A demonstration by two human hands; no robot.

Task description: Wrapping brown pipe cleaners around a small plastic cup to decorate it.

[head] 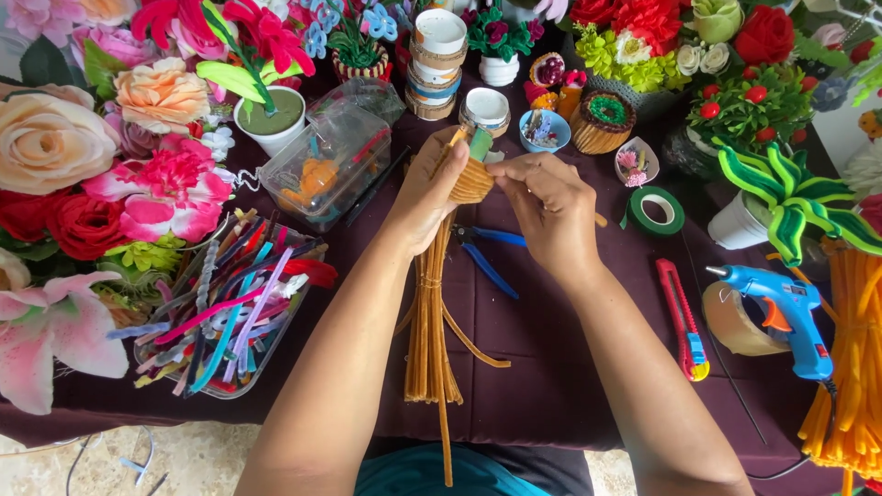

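My left hand (424, 197) grips the top of a long bundle of tan pipe cleaners (430, 321) that hangs down over the dark purple tabletop (542, 367). At the bundle's top sits a small woven tan cup shape (473, 181) with orange and green stems poking out. My right hand (549, 209) pinches a tan strand against that woven part, fingers closed on it. Both hands meet above the table's middle.
A clear tray of mixed coloured pipe cleaners (230, 312) lies left, a clear plastic box (331, 165) behind it. Blue-handled pliers (487, 253), green tape roll (657, 211), red utility knife (682, 317), blue glue gun (781, 308) and tape roll (735, 321) lie right. Artificial flowers surround the table.
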